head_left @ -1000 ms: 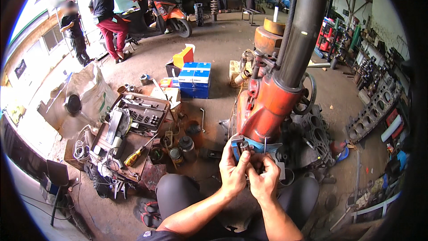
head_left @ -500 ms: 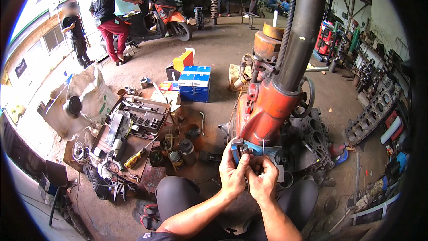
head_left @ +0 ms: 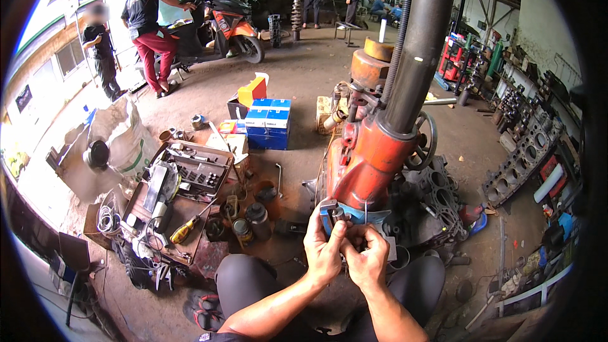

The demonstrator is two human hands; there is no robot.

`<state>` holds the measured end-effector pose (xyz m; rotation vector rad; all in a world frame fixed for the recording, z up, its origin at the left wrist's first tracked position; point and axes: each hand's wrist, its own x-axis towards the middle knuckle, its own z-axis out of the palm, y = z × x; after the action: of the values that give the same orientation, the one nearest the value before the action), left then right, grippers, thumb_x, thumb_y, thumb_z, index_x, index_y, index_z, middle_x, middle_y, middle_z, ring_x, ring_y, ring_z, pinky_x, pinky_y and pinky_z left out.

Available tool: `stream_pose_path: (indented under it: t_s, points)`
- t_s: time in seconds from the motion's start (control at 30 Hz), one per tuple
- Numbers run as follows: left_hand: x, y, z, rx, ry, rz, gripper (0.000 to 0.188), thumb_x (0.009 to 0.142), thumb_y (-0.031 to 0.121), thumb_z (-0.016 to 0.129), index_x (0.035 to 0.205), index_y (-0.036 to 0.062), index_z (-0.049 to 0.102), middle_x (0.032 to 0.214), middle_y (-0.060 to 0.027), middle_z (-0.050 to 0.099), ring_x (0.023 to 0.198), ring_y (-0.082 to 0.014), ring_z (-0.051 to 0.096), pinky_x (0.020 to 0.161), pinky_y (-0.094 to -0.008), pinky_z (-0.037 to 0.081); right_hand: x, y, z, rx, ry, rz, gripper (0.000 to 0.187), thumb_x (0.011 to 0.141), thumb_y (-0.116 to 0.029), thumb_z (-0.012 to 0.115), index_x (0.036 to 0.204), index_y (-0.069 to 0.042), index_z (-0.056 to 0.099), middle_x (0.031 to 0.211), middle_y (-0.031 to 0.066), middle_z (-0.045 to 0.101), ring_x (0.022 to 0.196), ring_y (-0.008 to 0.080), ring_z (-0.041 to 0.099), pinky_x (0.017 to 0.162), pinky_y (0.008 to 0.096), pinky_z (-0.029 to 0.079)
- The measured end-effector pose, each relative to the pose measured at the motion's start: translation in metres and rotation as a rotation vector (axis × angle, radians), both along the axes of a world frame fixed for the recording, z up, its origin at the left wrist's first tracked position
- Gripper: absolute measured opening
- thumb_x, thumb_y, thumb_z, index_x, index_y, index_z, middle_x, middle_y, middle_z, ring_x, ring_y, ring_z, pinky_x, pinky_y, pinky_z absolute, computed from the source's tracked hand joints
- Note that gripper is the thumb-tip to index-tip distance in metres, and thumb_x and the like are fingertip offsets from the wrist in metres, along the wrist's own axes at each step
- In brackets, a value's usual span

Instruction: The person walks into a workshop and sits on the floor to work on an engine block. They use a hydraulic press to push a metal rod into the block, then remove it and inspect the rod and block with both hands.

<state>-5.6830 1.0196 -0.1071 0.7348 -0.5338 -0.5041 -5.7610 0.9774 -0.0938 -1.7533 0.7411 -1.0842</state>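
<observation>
In front of my knees, my left hand [head_left: 324, 248] is closed around a micrometer [head_left: 327, 215] with a blue C-shaped frame and a bare metal part inside it. Pressed close beside it, my right hand [head_left: 367, 254] has its fingers and thumb pinched together near the tool's metal end. What lies within those fingers is mostly hidden. A thin upright rod [head_left: 366, 212] shows just behind the right fingers. Beyond both hands stands the orange-red machine base [head_left: 367, 164] with a thick dark column [head_left: 423, 44]; a light blue sheet [head_left: 366, 215] lies at its foot.
To the left is a tray of tools [head_left: 193, 168], with a yellow-handled screwdriver [head_left: 183, 230] and dark cans [head_left: 258, 218] nearby. A blue box [head_left: 269, 125] sits farther off. Engine blocks [head_left: 437, 193] rest right of the machine. People stand by an orange motorbike [head_left: 231, 25].
The whole view has shifted a little, so most things sit slightly farther left in it. Both hands stay together at the micrometer, with little change in grip.
</observation>
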Motion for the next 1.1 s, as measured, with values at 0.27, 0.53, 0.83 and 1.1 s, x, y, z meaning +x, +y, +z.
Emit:
stream_pose_path:
  t_s: [0.27, 0.53, 0.83, 1.1]
  points:
    - [0.0, -0.002, -0.004, 0.015, -0.033, 0.018, 0.051, 0.098, 0.006, 0.06, 0.144, 0.003, 0.039, 0.106, -0.005, 0.062, 0.094, -0.0126, 0.061, 0.086, -0.0295, 0.052, -0.002, -0.002, -0.001, 0.032, 0.027, 0.001, 0.014, 0.076, -0.005, 0.077, 0.085, 0.001, 0.068, 0.068, -0.0004, 0.055, 0.06, 0.007, 0.046, 0.054, 0.0262, 0.038]
    - [-0.001, -0.003, -0.005, 0.027, -0.014, 0.005, 0.05, 0.098, 0.007, 0.06, 0.144, 0.0034, 0.04, 0.106, -0.0045, 0.062, 0.095, -0.012, 0.061, 0.086, -0.0287, 0.051, -0.003, 0.0, 0.0, 0.09, -0.038, 0.009, 0.015, 0.076, -0.003, 0.077, 0.087, 0.001, 0.068, 0.07, -0.002, 0.055, 0.061, 0.0051, 0.045, 0.055, 0.0241, 0.038]
    - [0.0, -0.003, -0.005, 0.045, -0.029, 0.031, 0.05, 0.097, 0.006, 0.061, 0.144, 0.0042, 0.042, 0.106, -0.004, 0.062, 0.094, -0.0113, 0.06, 0.085, -0.0269, 0.05, -0.001, 0.004, -0.007, -0.029, -0.033, -0.047, 0.013, 0.077, -0.002, 0.076, 0.086, 0.001, 0.068, 0.071, 0.0001, 0.055, 0.061, 0.0077, 0.046, 0.056, 0.0254, 0.039]
    - [0.002, -0.004, -0.009, 0.06, -0.059, 0.044, 0.048, 0.097, 0.007, 0.061, 0.142, 0.0038, 0.043, 0.106, -0.0041, 0.063, 0.094, -0.0118, 0.06, 0.086, -0.0278, 0.05, 0.0, 0.002, -0.008, -0.017, -0.037, -0.028, 0.014, 0.077, -0.004, 0.075, 0.089, 0.001, 0.07, 0.069, -0.0002, 0.054, 0.061, 0.0082, 0.043, 0.056, 0.0259, 0.038]
